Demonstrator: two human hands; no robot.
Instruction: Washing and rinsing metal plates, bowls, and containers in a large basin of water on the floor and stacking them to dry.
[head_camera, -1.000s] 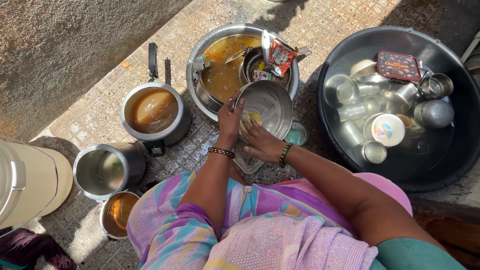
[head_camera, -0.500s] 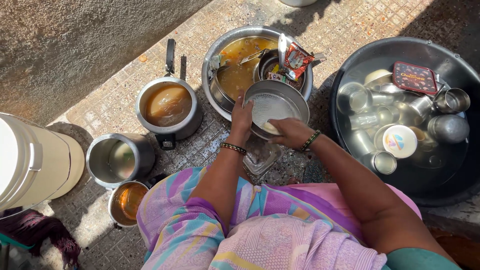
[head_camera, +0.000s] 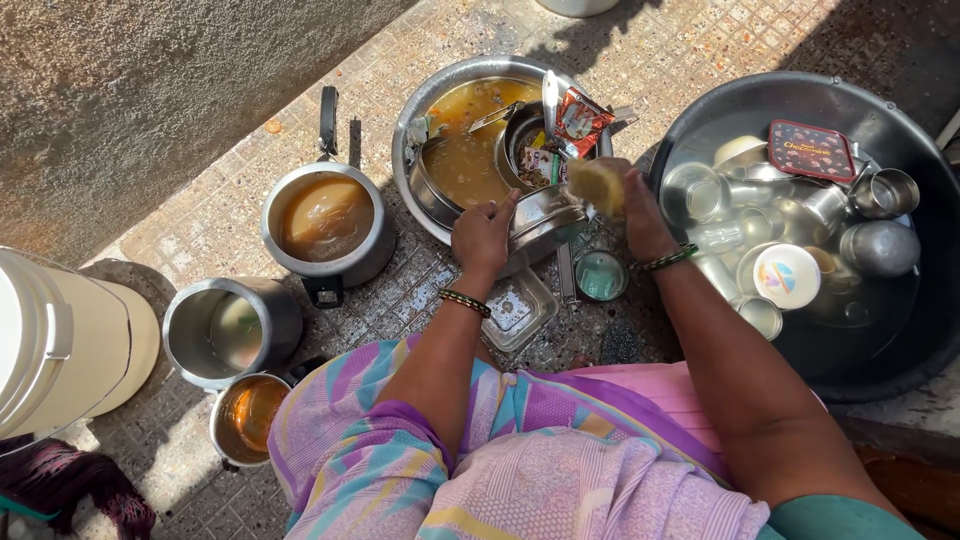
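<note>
My left hand (head_camera: 482, 238) grips the rim of a round steel bowl (head_camera: 545, 222), which is tilted on its side over the tiled floor. My right hand (head_camera: 636, 214) is raised just right of the bowl and is closed on a yellowish scrub pad (head_camera: 598, 185). Behind the bowl stands a wide steel basin (head_camera: 420, 95) of brown dirty water with smaller vessels, a spoon and a red wrapper in it. A small clear plastic container (head_camera: 516, 310) and a small round green lid (head_camera: 600, 275) lie on the floor below my hands.
A big dark tub (head_camera: 900, 330) at right holds several steel cups, a white lid and a dark red box. At left stand a pressure cooker (head_camera: 325, 225) with brown liquid, a steel pot (head_camera: 232, 330), a small vessel (head_camera: 243, 415) and a cream drum (head_camera: 70, 340). A rough wall runs along top left.
The bowl has been turned from facing up to lying on its side. My right hand has come out of the bowl and lifted to its right with the scrub pad.
</note>
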